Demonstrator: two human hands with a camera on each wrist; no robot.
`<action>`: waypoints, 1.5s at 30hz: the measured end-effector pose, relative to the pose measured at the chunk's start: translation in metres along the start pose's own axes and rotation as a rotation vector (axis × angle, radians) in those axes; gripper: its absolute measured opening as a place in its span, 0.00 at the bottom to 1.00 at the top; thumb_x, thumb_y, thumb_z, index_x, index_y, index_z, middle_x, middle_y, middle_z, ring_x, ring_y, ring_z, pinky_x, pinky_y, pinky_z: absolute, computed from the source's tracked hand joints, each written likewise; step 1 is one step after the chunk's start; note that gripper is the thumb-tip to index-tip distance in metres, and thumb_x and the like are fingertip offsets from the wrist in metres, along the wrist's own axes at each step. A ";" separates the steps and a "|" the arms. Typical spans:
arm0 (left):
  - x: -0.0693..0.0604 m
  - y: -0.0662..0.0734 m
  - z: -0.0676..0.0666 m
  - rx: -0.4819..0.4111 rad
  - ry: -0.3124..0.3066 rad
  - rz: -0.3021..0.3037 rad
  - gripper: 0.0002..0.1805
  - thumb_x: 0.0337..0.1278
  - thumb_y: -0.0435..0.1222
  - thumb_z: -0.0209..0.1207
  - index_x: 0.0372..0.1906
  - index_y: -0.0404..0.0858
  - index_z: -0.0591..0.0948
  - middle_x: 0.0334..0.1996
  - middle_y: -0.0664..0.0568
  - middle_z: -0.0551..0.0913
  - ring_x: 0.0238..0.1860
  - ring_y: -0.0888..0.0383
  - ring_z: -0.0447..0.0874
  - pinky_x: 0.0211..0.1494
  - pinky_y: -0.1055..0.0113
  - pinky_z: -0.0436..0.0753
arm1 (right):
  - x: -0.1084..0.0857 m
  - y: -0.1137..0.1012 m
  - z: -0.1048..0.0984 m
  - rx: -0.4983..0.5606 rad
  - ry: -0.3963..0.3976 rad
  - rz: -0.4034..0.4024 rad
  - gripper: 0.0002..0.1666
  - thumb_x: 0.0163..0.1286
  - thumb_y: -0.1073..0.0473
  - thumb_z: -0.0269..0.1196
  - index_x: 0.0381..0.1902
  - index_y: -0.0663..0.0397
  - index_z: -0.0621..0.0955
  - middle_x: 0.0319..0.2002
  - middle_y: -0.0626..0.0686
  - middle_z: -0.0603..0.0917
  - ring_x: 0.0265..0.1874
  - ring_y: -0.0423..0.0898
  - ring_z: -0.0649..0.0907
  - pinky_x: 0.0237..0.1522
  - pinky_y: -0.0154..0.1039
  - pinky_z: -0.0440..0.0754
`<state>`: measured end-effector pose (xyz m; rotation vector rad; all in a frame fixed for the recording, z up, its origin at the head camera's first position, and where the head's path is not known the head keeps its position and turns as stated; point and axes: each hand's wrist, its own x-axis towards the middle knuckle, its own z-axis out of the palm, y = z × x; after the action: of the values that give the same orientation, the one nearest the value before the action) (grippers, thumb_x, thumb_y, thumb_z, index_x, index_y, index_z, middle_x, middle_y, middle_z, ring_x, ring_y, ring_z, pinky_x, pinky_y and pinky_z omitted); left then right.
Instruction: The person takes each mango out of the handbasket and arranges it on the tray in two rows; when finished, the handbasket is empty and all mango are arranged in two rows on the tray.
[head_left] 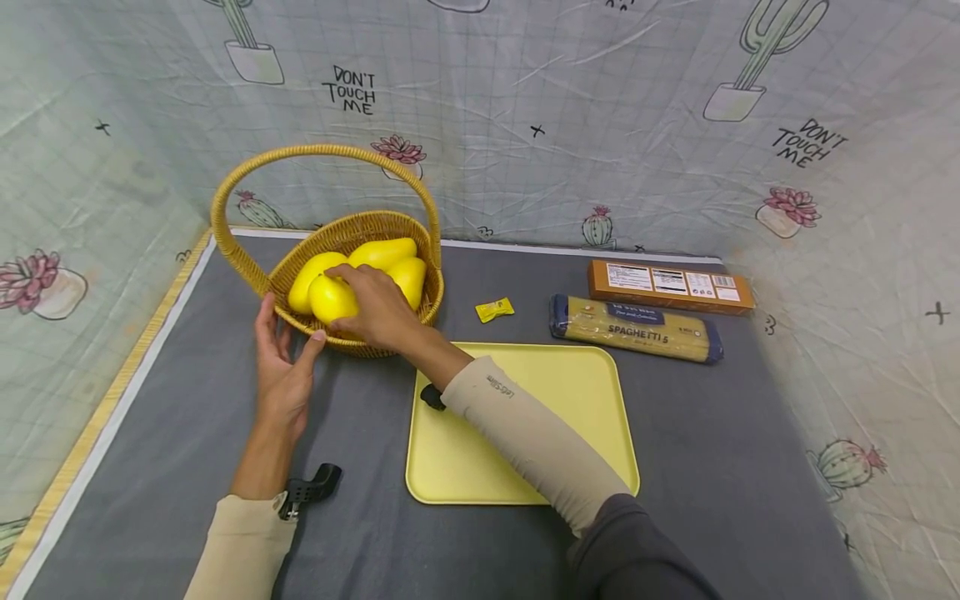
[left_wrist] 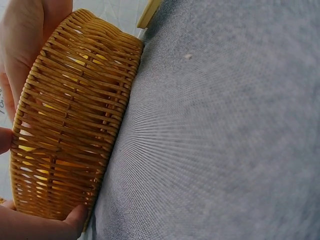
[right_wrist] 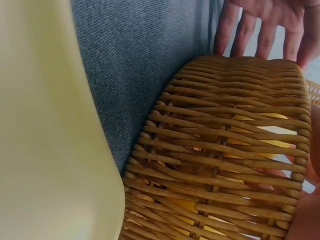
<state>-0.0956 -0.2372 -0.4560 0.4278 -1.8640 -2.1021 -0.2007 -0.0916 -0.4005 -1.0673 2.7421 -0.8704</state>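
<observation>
A woven wicker basket (head_left: 365, 342) with a tall arched handle (head_left: 327, 151) stands at the back left, holding several yellow mangoes (head_left: 382, 252). My right hand (head_left: 378, 310) reaches over its near rim and grips the front mango (head_left: 330, 298), its fingers curled over the top. At the basket's left side, my left hand (head_left: 285, 375) rests against the wicker with the fingers fairly straight. Those left fingers (right_wrist: 242, 32) touch the basket wall (right_wrist: 215, 130) in the right wrist view. Through the weave (left_wrist: 75, 105) in the left wrist view, bits of yellow show.
A yellow tray (head_left: 525, 483) lies in front, beneath my right forearm. Behind it is a small yellow wrapped packet (head_left: 495, 310). To the right lie a spaghetti pack (head_left: 637, 327) and a long orange-brown box (head_left: 670, 287). Patterned cloth walls (head_left: 525, 125) enclose the grey table.
</observation>
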 end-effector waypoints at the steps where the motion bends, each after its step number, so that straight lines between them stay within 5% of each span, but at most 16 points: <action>1: 0.000 0.000 0.000 -0.001 0.001 0.001 0.52 0.70 0.27 0.64 0.86 0.60 0.50 0.87 0.63 0.44 0.88 0.56 0.44 0.87 0.46 0.56 | 0.000 0.000 -0.001 0.005 0.012 0.002 0.44 0.67 0.47 0.77 0.77 0.46 0.73 0.67 0.48 0.83 0.63 0.46 0.81 0.70 0.40 0.74; 20: 0.000 -0.001 0.001 -0.010 0.011 0.016 0.52 0.69 0.24 0.63 0.86 0.58 0.51 0.87 0.61 0.45 0.88 0.54 0.44 0.88 0.46 0.53 | -0.036 -0.010 -0.041 0.230 0.266 -0.075 0.45 0.62 0.50 0.80 0.76 0.45 0.75 0.67 0.49 0.83 0.62 0.44 0.81 0.59 0.30 0.79; 33: 0.001 -0.001 0.001 -0.024 0.012 0.016 0.51 0.69 0.25 0.64 0.86 0.58 0.52 0.87 0.61 0.46 0.87 0.55 0.45 0.87 0.51 0.58 | -0.077 0.001 -0.068 0.346 0.315 -0.123 0.45 0.61 0.56 0.82 0.74 0.49 0.76 0.67 0.51 0.82 0.61 0.47 0.82 0.60 0.32 0.84; 45: 0.000 0.001 0.002 -0.026 0.005 0.009 0.51 0.71 0.26 0.63 0.86 0.60 0.51 0.87 0.62 0.45 0.87 0.56 0.45 0.87 0.50 0.56 | -0.119 0.030 -0.085 0.268 0.244 -0.124 0.42 0.61 0.57 0.81 0.71 0.49 0.78 0.63 0.52 0.83 0.60 0.46 0.80 0.61 0.42 0.86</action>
<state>-0.0959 -0.2358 -0.4548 0.4180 -1.8300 -2.1155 -0.1513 0.0434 -0.3605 -1.1540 2.6565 -1.4275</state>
